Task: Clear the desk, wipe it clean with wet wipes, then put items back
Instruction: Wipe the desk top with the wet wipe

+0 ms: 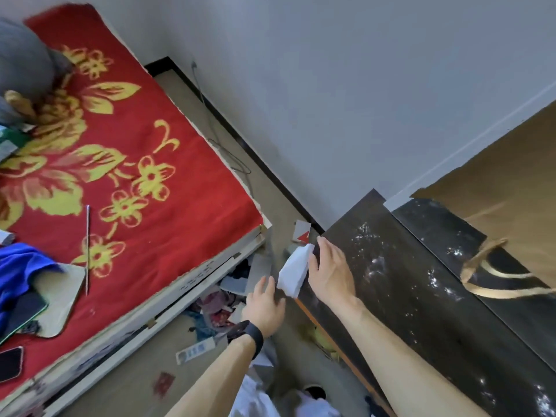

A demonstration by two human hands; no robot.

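A dark desk (421, 296) runs from the middle to the lower right, its top speckled with wet streaks and white flecks. A white wet wipe (293, 270) hangs at the desk's left edge. My right hand (329, 272) lies on the desk edge and pinches the wipe with its fingers. Just left of the wipe and off the desk, my left hand (264, 305) hovers with a black watch on its wrist and its fingers apart. It holds nothing.
A brown paper bag (496, 212) with ribbon handles stands on the desk's far right. A bed with a red flowered cover (126, 176) fills the left, bearing a phone (10, 364), blue cloth and a tablet. Clutter lies on the floor between bed and desk.
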